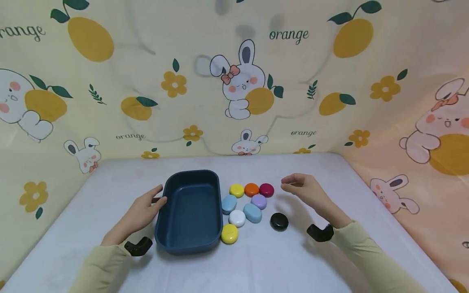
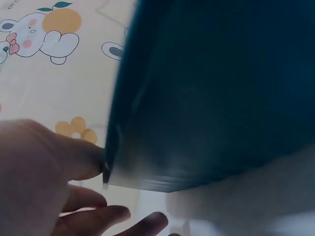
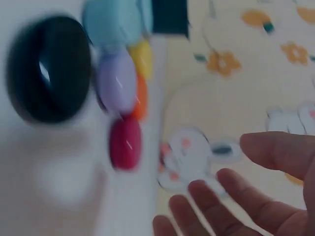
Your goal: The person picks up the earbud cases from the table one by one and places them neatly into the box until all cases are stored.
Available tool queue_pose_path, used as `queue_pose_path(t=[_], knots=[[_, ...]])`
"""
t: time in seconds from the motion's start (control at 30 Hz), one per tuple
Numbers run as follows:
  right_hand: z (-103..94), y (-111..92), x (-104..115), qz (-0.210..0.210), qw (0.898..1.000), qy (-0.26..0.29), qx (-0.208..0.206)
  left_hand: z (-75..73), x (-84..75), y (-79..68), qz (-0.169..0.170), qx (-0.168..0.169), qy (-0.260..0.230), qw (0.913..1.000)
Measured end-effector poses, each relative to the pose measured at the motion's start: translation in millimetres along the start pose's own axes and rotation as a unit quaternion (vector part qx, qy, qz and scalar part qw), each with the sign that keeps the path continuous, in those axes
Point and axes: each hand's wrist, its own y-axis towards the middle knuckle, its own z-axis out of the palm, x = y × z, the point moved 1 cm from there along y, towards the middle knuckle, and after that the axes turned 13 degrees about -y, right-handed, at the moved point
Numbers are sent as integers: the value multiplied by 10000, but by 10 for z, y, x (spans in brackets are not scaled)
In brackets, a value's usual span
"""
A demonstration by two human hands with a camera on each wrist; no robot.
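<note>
Left hand (image 1: 141, 211), fingers loosely extended, is touching left side of navy tray (image 1: 194, 215). Right hand (image 1: 311, 193), empty, relaxed, is hovering beside crimson disc (image 1: 266, 190), right of tray; vertical approach should spare orange disc (image 1: 251, 189).

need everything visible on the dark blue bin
Bin: dark blue, rounded rectangle, open-topped, raised walls; smooth, looks like plastic. Bare inside, upright on the white table, longer sides running front to back. The left hand touches its left rim. Rounded pieces lie to its right; contact with them unclear.
</note>
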Motion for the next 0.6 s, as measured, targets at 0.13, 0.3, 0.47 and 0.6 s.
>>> queue_pose_path(t=[0.13,0.3,0.47,0.6], knots=[[76,-12,-22,-188,9987,335,320,15,34,18,134,49,-59,9999],[61,-25,-43,-555,9956,350,665,13,12,47,300,68,-95,9995],[76,-123,-142,-827,9895,127,1175,26,-11,49,256,129,-80,9996],[155,-197,-250,-927,9836,99,1543,35,24,26,166,175,-133,9996]])
